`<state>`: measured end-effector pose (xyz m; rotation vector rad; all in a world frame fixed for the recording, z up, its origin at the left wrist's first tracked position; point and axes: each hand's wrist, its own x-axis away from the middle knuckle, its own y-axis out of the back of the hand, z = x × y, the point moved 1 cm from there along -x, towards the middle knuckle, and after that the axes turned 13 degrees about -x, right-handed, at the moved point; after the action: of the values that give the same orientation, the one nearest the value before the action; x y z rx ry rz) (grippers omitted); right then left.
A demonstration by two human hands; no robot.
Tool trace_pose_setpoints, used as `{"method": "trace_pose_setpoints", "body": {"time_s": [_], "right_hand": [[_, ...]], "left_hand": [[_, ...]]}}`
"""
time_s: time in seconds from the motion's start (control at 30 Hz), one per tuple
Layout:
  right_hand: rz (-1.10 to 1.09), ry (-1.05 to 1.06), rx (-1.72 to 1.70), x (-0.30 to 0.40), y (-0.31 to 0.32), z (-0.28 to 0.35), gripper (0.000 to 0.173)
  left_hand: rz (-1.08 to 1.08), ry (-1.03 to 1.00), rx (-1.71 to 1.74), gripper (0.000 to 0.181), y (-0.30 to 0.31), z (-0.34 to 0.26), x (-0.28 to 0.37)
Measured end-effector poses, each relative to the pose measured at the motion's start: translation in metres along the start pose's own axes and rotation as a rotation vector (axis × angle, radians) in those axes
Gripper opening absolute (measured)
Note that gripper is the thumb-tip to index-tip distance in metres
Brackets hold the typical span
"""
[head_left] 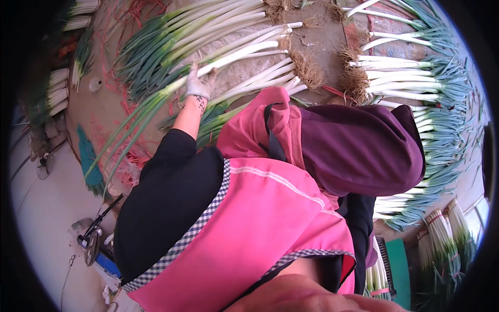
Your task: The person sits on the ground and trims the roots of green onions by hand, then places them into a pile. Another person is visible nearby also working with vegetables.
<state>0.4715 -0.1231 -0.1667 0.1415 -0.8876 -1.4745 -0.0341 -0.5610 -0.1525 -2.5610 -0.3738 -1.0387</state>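
Observation:
My left hand [199,82], in a thin pale glove, is closed round a long green onion [237,55]. The stalk's white end points to the upper right, and its green leaves [140,107] hang down to the lower left. Beyond the hand lies a heap of green onions [218,23] with roots towards the right. Nearer to me, a smaller group of green onions [265,76] with brown roots [306,70] rests beside my knee, partly hidden by pink cloth. My right hand is out of view.
A long row of green onions [405,74] runs down the right side, roots facing inward. Tied bundles [440,234] stand at the lower right near a green panel [397,269]. Red plastic strings [132,156] and a teal bundle [89,156] lie at the left.

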Motion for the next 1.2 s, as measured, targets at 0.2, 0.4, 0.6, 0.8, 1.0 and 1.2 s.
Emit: {"method": "trace_pose_setpoints", "body": {"time_s": [0.2,0.4,0.6,0.8,1.0,1.2], "right_hand": [[0.004,-0.028,-0.042,-0.004,0.015,0.007,0.036],[0.034,-0.047,-0.097,0.003,0.021,0.021,0.032],[0.046,-0.083,-0.183,0.019,0.024,0.02,0.028],[0.092,-0.126,-0.388,0.029,0.02,0.036,0.025],[0.089,-0.114,-0.643,0.052,0.046,0.071,0.021],[0.331,-0.262,-1.008,0.096,0.038,0.026,0.018]], "left_hand": [[-0.138,0.056,0.094,0.017,0.029,0.043,-0.039],[-0.091,0.063,0.114,0.02,0.014,0.045,-0.056],[-0.033,0.162,0.096,0.03,0.005,0.066,-0.034],[0.283,0.405,-0.272,0.043,0.089,0.157,-0.084],[0.995,0.412,-0.154,0.037,-0.148,0.051,0.053],[1.98,0.326,-0.155,0.045,-0.32,0.076,0.313]]}}
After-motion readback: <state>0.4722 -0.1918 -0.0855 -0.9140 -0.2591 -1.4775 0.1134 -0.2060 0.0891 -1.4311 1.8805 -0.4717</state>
